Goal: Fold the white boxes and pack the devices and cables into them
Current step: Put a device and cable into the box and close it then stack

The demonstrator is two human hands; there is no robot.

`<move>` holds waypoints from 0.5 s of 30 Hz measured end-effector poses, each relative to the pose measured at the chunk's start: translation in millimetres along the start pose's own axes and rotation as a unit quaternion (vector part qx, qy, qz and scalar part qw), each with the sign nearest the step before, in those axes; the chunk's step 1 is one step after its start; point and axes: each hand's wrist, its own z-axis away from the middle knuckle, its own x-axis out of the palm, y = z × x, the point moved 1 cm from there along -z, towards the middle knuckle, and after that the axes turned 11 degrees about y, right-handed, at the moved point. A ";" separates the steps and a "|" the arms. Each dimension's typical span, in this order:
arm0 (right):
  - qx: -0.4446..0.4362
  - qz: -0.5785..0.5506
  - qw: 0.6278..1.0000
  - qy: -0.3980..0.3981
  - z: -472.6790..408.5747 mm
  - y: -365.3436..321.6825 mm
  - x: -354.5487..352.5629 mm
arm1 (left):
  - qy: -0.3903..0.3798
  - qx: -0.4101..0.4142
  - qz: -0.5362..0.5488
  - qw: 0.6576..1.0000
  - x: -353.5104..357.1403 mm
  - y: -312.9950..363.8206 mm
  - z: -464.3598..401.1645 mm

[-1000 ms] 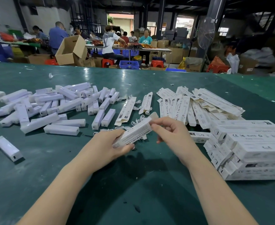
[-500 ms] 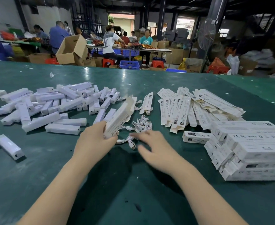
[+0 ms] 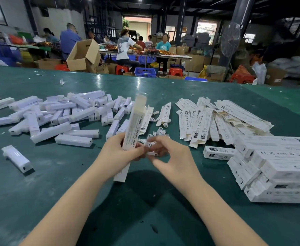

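Observation:
My left hand [image 3: 118,153] grips a long white box [image 3: 134,128] around its middle and holds it nearly upright above the green table [image 3: 74,201], its open flap at the top. Close beside it, my right hand [image 3: 170,157] pinches a small coiled white cable [image 3: 152,153] in its fingertips, next to the box's lower half. More white cables [image 3: 159,132] lie just behind my hands. White bar-shaped devices [image 3: 66,114] are heaped at the left. Flat unfolded boxes [image 3: 216,118] are fanned out at the right.
Packed white boxes [image 3: 278,167] are stacked at the right edge, one short box [image 3: 218,152] lying beside them. A single device [image 3: 17,158] lies apart at the near left. Beyond the table, people work at benches among cardboard cartons [image 3: 83,54].
My left hand swung the box from lying across toward upright. My right hand let go of the box's end, reached down to the cables and lifted one up beside the box.

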 end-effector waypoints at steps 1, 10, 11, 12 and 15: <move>-0.016 -0.002 1.000 0.004 0.2 -2.3 0.4 | 0.009 -0.005 0.018 1.000 -0.4 0.3 -0.1; 0.159 -0.137 0.974 -0.090 -0.9 -8.0 -7.0 | -0.080 -0.023 0.022 0.996 -6.9 -4.5 -4.0; 0.169 -0.144 0.971 -0.093 -1.7 -7.7 -9.0 | -0.085 -0.022 0.010 0.996 -8.0 -5.4 -4.6; 0.170 -0.148 0.970 -0.093 -2.9 -7.5 -11.1 | -0.091 -0.023 0.005 0.996 -9.0 -6.2 -5.3; 0.165 -0.139 0.973 -0.081 -4.7 -8.2 -15.5 | -0.106 -0.030 0.007 0.994 -9.2 -8.0 -6.6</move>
